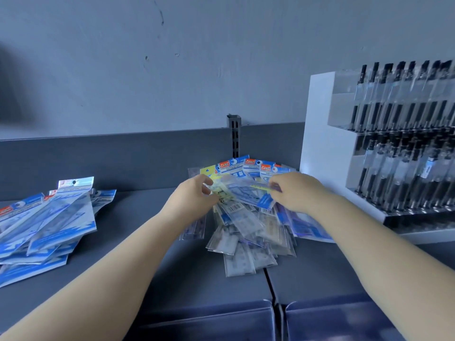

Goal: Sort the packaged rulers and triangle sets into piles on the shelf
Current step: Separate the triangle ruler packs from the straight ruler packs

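The mixed heap of packets (248, 217) lies on the grey shelf (147, 217), against the back panel and just left of the white display rack (320, 148). At the rear of the heap stand the triangle-set packets (236, 166), with blue header cards bearing a red brand patch and the word "GEOMETRIC"; the brand name itself is too small to read. One yellow header card (206, 171) shows at their left edge. Toward the front, clear ruler sleeves (238, 262) fan out over the seam between two shelf panels; several carry white barcode labels, digits unreadable.

The left hand (194, 195) rests on top of the heap with fingers curled, thumb and fingertips pinching a yellowish-labelled clear packet (221, 193). The right hand (295, 193) also has curled fingers and pinches the edge of a blue-trimmed packet (261, 200) that lies between the two hands. Both hands are directly above the middle of the heap, near each other but apart.

Well to the left on the same shelf lies a sorted pile of blue-and-white packets (46, 225), overlapping, headers pointing to the rear.

The display rack at the right holds rows of dark pens (403, 143) in clear wrappers, tiered and upright. A slotted metal upright (234, 136) rises behind the heap, against the grey wall (172, 57).
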Motion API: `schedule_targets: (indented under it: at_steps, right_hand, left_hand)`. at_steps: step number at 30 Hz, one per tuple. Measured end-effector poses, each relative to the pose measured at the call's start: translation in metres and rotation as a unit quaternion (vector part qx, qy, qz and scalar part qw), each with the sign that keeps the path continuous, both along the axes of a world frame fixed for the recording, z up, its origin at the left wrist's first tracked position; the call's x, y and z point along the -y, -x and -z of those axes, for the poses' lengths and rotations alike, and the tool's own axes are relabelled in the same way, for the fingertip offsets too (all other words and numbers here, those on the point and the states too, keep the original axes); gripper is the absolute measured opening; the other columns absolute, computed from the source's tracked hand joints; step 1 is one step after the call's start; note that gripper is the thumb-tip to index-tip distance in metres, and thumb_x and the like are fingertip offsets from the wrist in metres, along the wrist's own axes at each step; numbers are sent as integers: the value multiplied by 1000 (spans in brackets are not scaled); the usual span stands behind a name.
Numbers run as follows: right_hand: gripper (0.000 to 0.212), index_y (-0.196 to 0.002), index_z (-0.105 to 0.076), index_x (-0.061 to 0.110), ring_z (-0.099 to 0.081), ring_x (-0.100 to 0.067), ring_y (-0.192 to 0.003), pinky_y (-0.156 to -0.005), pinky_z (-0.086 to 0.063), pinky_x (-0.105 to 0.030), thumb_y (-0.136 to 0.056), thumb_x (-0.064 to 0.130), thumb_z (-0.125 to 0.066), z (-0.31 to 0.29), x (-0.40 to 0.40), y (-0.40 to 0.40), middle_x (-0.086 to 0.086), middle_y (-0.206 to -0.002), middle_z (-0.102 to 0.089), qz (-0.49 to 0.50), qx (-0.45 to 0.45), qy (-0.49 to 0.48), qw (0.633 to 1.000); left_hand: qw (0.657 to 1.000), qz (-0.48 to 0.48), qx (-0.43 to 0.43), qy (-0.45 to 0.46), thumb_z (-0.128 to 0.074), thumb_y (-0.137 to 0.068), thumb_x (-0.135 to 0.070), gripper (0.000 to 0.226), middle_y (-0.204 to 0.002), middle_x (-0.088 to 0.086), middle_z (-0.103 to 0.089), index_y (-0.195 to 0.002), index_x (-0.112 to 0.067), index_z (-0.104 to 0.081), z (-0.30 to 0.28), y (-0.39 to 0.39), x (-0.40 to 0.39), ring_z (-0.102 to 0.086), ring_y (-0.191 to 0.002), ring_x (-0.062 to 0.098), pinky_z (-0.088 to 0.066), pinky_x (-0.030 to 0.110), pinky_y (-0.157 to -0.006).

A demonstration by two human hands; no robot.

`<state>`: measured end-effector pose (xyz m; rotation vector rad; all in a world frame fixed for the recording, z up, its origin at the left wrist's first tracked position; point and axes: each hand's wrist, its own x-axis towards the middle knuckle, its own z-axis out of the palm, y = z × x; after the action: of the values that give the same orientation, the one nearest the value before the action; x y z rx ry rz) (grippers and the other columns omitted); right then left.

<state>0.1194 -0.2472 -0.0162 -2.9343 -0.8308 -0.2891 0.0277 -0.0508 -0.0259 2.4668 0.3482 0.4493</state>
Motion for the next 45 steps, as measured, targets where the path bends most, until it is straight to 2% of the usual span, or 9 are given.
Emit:
schedule_targets:
  at_steps: [3,6,12,18,21,31,38,41,45]
  right_hand:
    - [24,-109,-56,17,-56,-27,-101,-66,-32,-28,-97,22,-36,-3,-2,4,-6,-113,-61,-2,104,50,993]
    - [18,-82,-50,17,-50,-32,-81,-62,-29,-29,-95,18,-38,-8,-1,7,-12,-93,-60,-6,131,-17,991]
    - [20,-98,-69,7,-66,-30,-90,-80,-53,-37,-89,11,-53,-23,-5,13,-9,-94,-73,-76,70,-322,941]
    - [15,-99,-70,9,-64,-8,-77,-67,-44,-10,-88,8,-60,-38,-18,32,-1,-88,-69,-115,-41,-441,889]
    - [11,-87,-67,20,-66,-12,-80,-75,-49,-20,-86,9,-63,-37,-32,45,-1,-85,-70,-119,-98,-496,854]
    - [13,-77,-66,19,-63,-14,-68,-65,-50,-27,-81,8,-71,-36,-84,80,-2,-78,-69,-91,-201,-597,771]
    - [19,-79,-59,9,-62,-11,-46,-44,-49,-21,-88,-6,-52,-41,-137,108,-4,-64,-67,-103,-311,-637,698]
    - [17,-79,-59,9,-62,-11,-49,-48,-51,-22,-83,-7,-61,-42,-161,121,-5,-67,-65,-106,-324,-630,697]
    - [21,-78,-58,12,-61,-15,-59,-57,-52,-28,-77,-6,-70,-41,-199,141,-4,-71,-65,-102,-325,-614,713]
  left_hand:
    - [999,-5,32,21,-58,-86,-20,27,-91,-11,-57,-114,-19,-56,-1,-1,-6,-54,-78,9,-41,15,-60]
    - [998,-8,58,39,-58,-86,-19,22,-83,-15,-57,-108,-19,-59,-3,0,-10,-55,-83,13,-39,13,-62]
    - [982,42,85,165,-61,-88,-21,11,-79,-6,-64,-98,-18,-62,-11,4,-1,-56,-73,16,-42,22,-62]
    - [953,106,89,271,-56,-93,-28,19,-103,0,-71,-107,-18,-63,-19,15,7,-63,-82,11,-44,23,-72]
    - [920,141,132,342,-59,-92,-24,17,-92,2,-73,-102,-11,-62,-23,21,8,-68,-78,14,-47,28,-72]
    - [887,82,174,420,-65,-86,-7,18,-64,8,-59,-99,5,-61,-34,45,-25,-60,-51,15,-56,27,-54]
    - [872,82,157,456,-58,-89,0,7,-86,15,-61,-92,-5,-62,-39,79,-84,-58,-62,22,-58,29,-52]
    - [874,93,161,448,-56,-89,2,12,-87,13,-66,-98,-3,-62,-42,93,-108,-64,-66,24,-59,36,-64]
    - [870,97,170,452,-58,-87,5,11,-81,9,-66,-90,-5,-62,-47,116,-139,-67,-58,15,-59,29,-53]
